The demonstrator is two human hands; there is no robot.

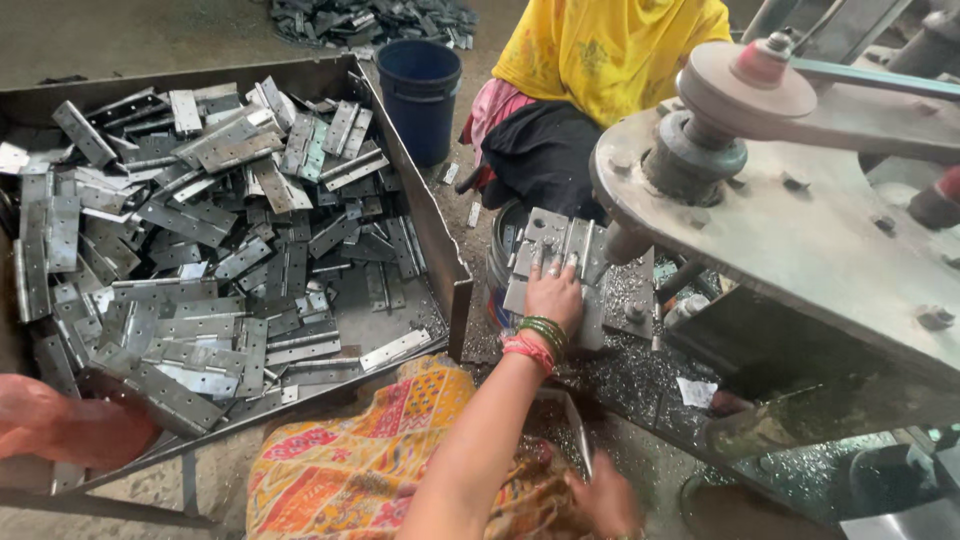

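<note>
Pressing a hinge (556, 243) on the press (800, 200), right hand (553, 295) fingers spread flat; left hand (605, 500) blurred, grip unclear.

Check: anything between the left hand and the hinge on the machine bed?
Nothing visible. The left hand already lies flat on the hinge, fingers touching it, on the machine bed.

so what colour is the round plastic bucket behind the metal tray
Dark blue; the round plastic bucket shows in the head view.
</note>
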